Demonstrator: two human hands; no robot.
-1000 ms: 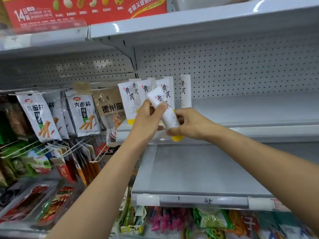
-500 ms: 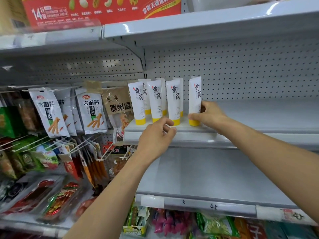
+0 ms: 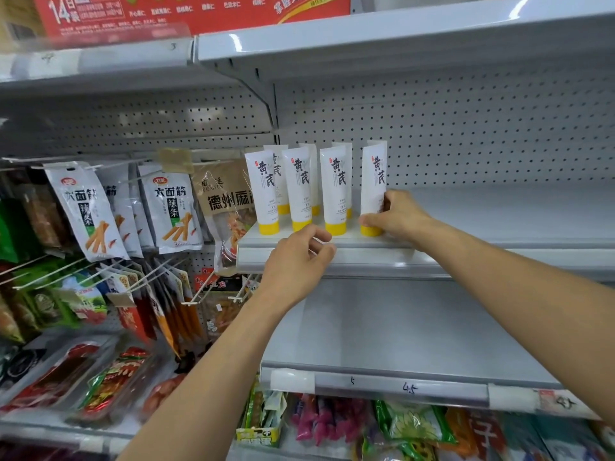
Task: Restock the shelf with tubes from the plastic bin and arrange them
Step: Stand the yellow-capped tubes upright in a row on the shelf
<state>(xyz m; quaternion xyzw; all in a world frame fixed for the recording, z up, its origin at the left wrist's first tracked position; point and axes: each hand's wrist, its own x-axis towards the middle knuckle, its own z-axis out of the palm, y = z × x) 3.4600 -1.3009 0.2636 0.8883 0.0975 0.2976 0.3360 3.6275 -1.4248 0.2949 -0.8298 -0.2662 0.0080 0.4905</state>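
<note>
- Head cam: right hand (image 3: 399, 216) grips rightmost tube (image 3: 373, 188) low down. The tube is upright on shelf (image 3: 332, 257), at the front row's right end.
- Left hand (image 3: 296, 261) loosely curled, holds nothing, at shelf lip.
- To do it well, I reckon: turn label fwd, match gap w/ other tubes (image 3: 301, 191), let go gently so none tip.

Tube (image 3: 301, 191), just off centre toward 12 o'clock, one of several alike: black brush characters 黄芪 down white body; small print beneath unreadable.
Snack bags (image 3: 173, 211) at 9 o'clock: 大面筋 over 辣条.
Brown bag (image 3: 226, 201) at 3 o'clock of those: 德州麻, rest hidden behind tube.
Red box (image 3: 133, 11) at 11 o'clock: 14日装; smaller white lines too blurred.
Price rail (image 3: 409, 389) at 5 o'clock: handwritten 5 and 4.5.
Upper rail (image 3: 172, 46) at 11 o'clock: handwritten 3.
</note>
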